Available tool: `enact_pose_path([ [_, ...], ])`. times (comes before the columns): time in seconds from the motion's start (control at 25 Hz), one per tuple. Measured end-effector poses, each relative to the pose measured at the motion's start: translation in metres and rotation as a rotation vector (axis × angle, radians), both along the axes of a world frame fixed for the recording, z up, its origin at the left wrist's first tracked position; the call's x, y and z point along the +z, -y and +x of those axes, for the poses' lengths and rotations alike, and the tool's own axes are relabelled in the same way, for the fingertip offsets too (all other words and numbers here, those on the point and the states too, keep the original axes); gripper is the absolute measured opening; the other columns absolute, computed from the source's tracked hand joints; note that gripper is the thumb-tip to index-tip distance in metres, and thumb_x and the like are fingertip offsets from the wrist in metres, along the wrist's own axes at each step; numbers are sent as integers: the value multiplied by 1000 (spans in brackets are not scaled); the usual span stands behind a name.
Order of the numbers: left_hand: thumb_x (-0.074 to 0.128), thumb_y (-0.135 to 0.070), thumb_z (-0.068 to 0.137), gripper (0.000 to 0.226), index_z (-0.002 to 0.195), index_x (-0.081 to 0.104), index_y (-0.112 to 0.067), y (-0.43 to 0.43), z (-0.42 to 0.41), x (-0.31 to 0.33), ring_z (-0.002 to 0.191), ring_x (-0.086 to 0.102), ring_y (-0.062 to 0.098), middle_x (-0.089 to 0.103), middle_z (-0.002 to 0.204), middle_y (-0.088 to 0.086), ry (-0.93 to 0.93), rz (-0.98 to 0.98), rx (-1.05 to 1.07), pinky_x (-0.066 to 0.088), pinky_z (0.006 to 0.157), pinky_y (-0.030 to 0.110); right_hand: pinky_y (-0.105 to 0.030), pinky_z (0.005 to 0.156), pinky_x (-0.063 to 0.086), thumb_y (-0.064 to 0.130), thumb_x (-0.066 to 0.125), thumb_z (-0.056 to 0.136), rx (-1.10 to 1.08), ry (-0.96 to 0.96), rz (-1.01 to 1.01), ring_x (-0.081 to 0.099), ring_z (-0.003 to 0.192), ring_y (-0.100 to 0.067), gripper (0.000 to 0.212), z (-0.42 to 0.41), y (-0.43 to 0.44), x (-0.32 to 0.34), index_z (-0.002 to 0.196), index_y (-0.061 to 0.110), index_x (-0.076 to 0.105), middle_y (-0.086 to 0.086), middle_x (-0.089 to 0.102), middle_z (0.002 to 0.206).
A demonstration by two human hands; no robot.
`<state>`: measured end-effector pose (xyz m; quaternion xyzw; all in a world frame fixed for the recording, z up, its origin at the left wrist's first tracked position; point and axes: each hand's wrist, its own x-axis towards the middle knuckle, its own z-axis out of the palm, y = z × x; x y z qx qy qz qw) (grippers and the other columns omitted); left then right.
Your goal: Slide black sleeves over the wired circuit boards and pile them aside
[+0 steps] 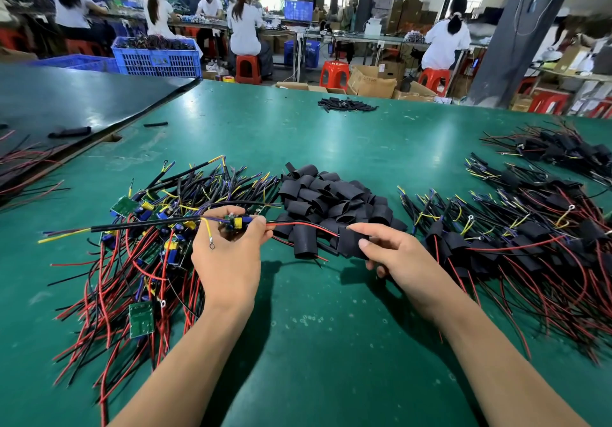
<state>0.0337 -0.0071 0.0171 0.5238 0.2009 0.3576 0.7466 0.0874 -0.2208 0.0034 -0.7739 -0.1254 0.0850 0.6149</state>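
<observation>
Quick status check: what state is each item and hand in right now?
Left hand: grips a small green wired circuit board, unsleeved.
Right hand: pinches a flat black sleeve at that board's red wire.
Central heap of black sleeves: loose, empty.
Left pile of wired boards: unsleeved.
Right pile of wired boards: sleeved.

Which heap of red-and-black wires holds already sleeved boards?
The heap beside the right hand: black sleeves cover its boards; the left heap shows bare green boards.

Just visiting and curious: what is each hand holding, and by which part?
The left hand pinches a wired circuit board by the board itself. The right hand grips one black sleeve at its near edge, between thumb and fingers.
</observation>
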Motion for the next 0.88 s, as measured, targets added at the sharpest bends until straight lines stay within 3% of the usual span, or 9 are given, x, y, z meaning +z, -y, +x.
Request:
enact_pose_path([
  [0.24, 70, 7, 83, 23, 94, 58, -9, -1, 0, -1, 69, 75, 24, 65, 83, 16, 5, -2, 2, 59, 68, 24, -12, 57, 40, 17, 61, 97, -48, 78, -57, 52, 59, -5, 30, -4, -4, 0, 99, 44, 74, 15, 58, 67],
  [0.6, 70, 8, 82, 26, 89, 57, -13, -2, 3, -2, 69, 74, 28, 65, 78, 14, 31, -37, -11, 60, 69, 27, -10, 57, 40, 16, 61, 97, -92, 114, -83, 54, 58, -4, 26, -5, -5, 1, 106, 37, 73, 19, 59, 66],
  [0.88, 70, 10, 83, 26, 88, 56, -10, 0, -1, 0, 66, 73, 22, 64, 80, 16, -20, -98, -140, 59, 68, 24, -22, 60, 43, 14, 59, 99, -55, 40, 68, 56, 65, -11, 27, -8, -11, 1, 110, 33, 74, 12, 63, 73],
])
